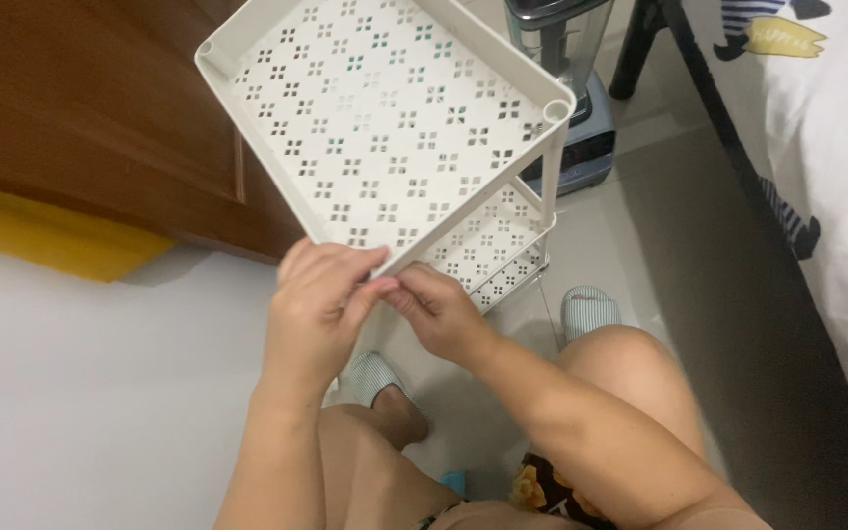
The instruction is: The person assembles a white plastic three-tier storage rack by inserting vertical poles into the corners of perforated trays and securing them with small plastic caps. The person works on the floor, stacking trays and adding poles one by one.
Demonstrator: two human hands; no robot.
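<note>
Rack corner [385, 263] seemingly between hands [375, 294]

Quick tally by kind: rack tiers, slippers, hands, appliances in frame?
White perforated rack tiers: 3
Striped slippers: 2
Hands on the top tier's near corner, left hand and right hand: 2
Blender-type appliance behind the rack: 1
Total: 8

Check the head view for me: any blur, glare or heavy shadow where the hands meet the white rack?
Head view: even indoor light, no glare on the white rack. Left hand and right hand look sharp at the tray's near corner, with no motion blur. Only a soft shadow lies on the floor below the wooden cabinet. Straight edges bend slightly toward the frame borders.
</note>
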